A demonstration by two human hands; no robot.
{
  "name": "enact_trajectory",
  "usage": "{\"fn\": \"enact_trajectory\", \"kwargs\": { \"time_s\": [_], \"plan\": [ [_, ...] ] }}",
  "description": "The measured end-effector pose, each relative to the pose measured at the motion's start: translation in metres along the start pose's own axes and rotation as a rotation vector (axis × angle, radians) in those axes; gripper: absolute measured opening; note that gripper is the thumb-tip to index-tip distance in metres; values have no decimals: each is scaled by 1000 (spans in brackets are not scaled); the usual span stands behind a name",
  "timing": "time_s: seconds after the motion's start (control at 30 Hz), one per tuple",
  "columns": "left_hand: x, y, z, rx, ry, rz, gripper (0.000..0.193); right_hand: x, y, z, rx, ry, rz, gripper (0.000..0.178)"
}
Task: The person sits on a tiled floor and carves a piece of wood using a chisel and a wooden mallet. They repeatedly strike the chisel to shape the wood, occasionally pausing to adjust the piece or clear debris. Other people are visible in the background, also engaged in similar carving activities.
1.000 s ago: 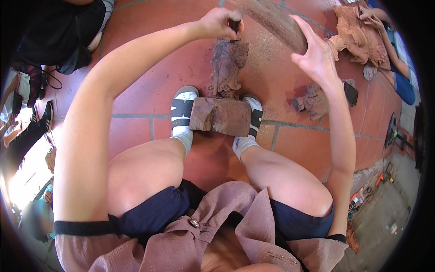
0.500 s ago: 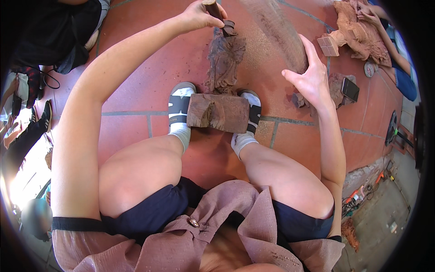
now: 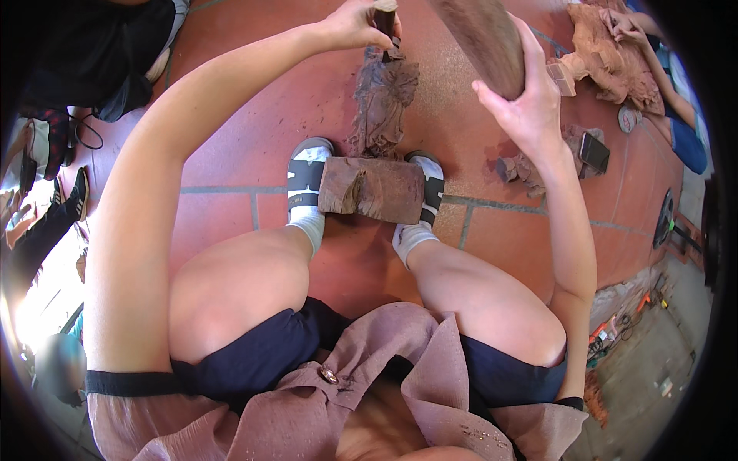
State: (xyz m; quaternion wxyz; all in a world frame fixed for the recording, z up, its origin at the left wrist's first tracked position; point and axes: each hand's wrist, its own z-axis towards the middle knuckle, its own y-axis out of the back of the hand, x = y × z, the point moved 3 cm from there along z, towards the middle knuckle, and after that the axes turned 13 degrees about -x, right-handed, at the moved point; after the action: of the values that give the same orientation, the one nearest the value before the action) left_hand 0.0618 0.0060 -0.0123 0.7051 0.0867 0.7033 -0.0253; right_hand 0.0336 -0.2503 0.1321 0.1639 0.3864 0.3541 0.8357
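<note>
My left hand [image 3: 355, 29] is closed around the dark handle of a chisel [image 3: 387, 27], whose pale butt end points up. The chisel stands over the far end of a brown carved wood piece [image 3: 384, 104]; my fingers partly hide where its tip meets the wood. Wrapped around a thick wooden mallet [image 3: 486, 50] is my right hand [image 3: 530, 115], and the mallet is raised to the right of the chisel. Its far end runs out of view at the top. A rough wooden block [image 3: 372, 190] lies between my feet, at the near end of the carving.
Right of the carving, another brown wood piece [image 3: 530, 170] lies on the tiles with a dark phone [image 3: 593, 153] on it. At the far right, another person's hands [image 3: 621, 24] rest by a reddish carving [image 3: 603, 58]. A round tin [image 3: 629, 118] sits close by.
The mallet has shifted right and away with my right hand and looks less blurred. My left hand and the chisel have moved slightly right, and the handle is more upright.
</note>
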Motion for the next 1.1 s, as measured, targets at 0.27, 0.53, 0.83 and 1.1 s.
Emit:
{"fn": "enact_trajectory", "kwargs": {
  "time_s": [0.27, 0.53, 0.83, 1.1],
  "plan": [
    [9, -4, 3, -10, 36, -28, 23, 3, 3, 25, 71, 118, -121, 82],
    [-13, -9, -16, 13, -192, 582, 25, -15, -9, 2, 268, -34, -212, 86],
    [0, 38, -21, -318, 185, -124, 23, -28, -5, -32, 184, -438, 92, 84],
    [16, 13, -16, -114, 71, -110, 27, -8, 0, -30, 212, -444, 138, 83]
  ]
}}
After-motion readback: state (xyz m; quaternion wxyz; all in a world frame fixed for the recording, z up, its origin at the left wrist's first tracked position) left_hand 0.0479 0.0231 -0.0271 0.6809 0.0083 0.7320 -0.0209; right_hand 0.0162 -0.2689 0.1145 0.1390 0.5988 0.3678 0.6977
